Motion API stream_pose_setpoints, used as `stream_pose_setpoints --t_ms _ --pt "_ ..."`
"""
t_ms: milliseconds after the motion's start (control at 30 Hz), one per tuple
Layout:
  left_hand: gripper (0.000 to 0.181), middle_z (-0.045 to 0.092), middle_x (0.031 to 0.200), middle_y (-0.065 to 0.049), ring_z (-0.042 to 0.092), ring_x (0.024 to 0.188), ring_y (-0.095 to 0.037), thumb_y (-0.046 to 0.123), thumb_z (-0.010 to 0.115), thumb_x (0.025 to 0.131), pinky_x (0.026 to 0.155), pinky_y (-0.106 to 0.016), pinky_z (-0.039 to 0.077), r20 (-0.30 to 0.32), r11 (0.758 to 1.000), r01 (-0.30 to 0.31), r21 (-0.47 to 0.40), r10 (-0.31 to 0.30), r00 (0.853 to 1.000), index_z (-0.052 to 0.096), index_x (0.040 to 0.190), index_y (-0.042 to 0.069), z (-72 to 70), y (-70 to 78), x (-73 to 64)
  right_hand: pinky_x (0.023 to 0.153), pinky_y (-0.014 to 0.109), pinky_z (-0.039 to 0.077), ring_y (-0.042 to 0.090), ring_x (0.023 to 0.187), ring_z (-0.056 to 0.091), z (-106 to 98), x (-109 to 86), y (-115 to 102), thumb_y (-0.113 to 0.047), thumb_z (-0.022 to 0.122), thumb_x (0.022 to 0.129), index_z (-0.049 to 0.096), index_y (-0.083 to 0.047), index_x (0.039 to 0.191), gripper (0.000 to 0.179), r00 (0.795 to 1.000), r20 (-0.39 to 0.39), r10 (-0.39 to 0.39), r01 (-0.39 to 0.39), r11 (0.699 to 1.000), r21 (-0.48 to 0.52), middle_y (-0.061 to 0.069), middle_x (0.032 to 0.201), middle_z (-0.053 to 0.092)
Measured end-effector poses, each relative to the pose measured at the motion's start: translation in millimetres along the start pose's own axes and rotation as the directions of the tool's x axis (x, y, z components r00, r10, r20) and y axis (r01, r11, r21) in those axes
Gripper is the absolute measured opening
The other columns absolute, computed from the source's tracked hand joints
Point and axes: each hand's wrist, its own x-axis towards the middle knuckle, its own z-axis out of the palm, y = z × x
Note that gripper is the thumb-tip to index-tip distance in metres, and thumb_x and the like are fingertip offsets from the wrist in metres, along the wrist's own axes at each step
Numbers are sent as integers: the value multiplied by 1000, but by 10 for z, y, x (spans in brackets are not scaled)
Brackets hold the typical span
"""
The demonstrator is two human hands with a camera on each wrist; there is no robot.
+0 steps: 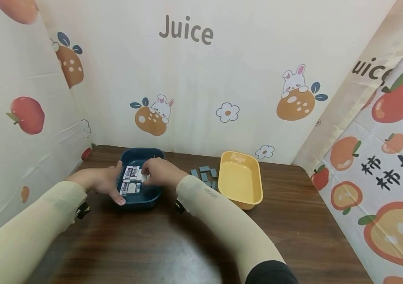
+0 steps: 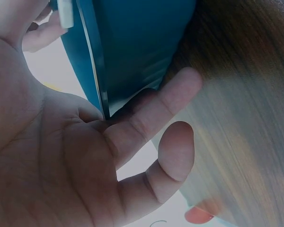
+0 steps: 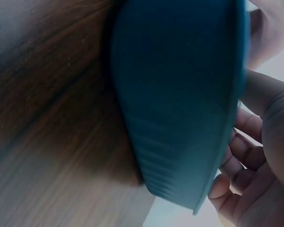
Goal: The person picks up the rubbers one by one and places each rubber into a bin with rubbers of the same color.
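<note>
the right hand [image 1: 164, 173] is nearly closed, and its bent fingers seem to pinch a white piece [image 1: 141, 176] inside the blue tray [image 1: 141, 204]; the knuckles hide part of this hold, so i cannot tell how firm it is. if only the fingertips have it, the piece could slip out, or turn and catch on the labelled pieces [image 1: 131, 172] that lie just beside it. pushing too hard could also disturb their rows, because everything sits close together there. the left hand [image 1: 106, 184] is spread wide at the left side of the tray, thumb and fingers apart, and it appears to rest against the rim without gripping it. such a loose support is perhaps the weak point: if the right hand presses sideways, the tray could slide on the table [image 1: 152, 244]. farther out, to the right, small grey blocks [image 1: 204, 177] lie loosely between the tray and the yellow tray [image 1: 238, 181]. the right forearm passes near them, so a careless elbow or sleeve could, in my judgement, scatter them.
</note>
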Motion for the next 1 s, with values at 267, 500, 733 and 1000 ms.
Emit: stream_pose_setpoints --t_ms 267,500,733,1000 --pt "168 10 175 -53 32 152 -69 62 102 76 126 -85 34 11 1000 4 12 -4 1000 -11 172 -15 -4 -1 38 92 21 64 8 91 70 167 98 -55 -34 88 102 82 -19 121 24 999 16 -29 32 980 -198 -6 110 80" --pt "167 10 174 -54 28 155 -70 62 103 75 126 -86 32 6 1000 13 27 -13 1000 -10 172 -15 -5 -4 35 89 22 64 7 86 69 265 184 -88 -36 87 102 81 -23 118 22 999 47 26 -13 963 -270 -9 105 79" --pt "168 10 175 -54 28 156 -70 62 103 75 127 -86 30 4 1000 6 24 -6 1000 -10 172 -16 6 -7 39 87 23 64 8 83 70 299 196 -113 -35 87 103 82 -23 117 19 997 57 43 -28 967 -253 -9 100 78" --pt "165 10 174 -54 29 155 -70 61 102 77 127 -85 31 -3 999 1 38 -1 1000 -9 172 -17 6 -24 46 91 23 65 9 83 70 285 165 -137 -32 87 103 82 -21 123 23 997 62 41 -27 975 -219 -9 99 77"
